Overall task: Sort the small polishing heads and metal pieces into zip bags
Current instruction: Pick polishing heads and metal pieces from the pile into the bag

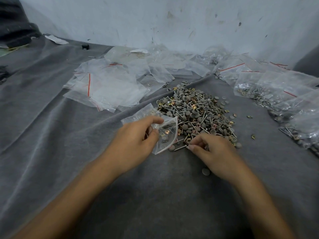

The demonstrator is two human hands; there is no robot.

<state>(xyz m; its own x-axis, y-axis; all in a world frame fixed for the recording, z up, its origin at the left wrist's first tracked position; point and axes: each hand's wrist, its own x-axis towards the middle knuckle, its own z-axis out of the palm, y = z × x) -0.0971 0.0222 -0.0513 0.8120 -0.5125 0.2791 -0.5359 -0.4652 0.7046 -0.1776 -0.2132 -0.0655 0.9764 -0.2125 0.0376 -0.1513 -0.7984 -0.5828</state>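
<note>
My left hand (134, 135) grips the bag (166, 133) just left of the pile (195, 111), thumb and fingers pinching one lip so the mouth gapes toward the heap. A brass square and a grey head already lie inside. My right hand (214, 152) is curled at the pile's near edge, its fingertips (189, 146) pinched on small pieces (187, 141); which kind I cannot tell. To do this well, I should keep the mouth wide and low beside the pile, lift only a few pieces so none slip, and carry them the short way across. A loose pin (179, 148) lies between bag and pile and could snag the plastic. Spare bags (107, 87) wait left of the pile, beyond the held bag; filled ones (276, 95) lie right of it.
</note>
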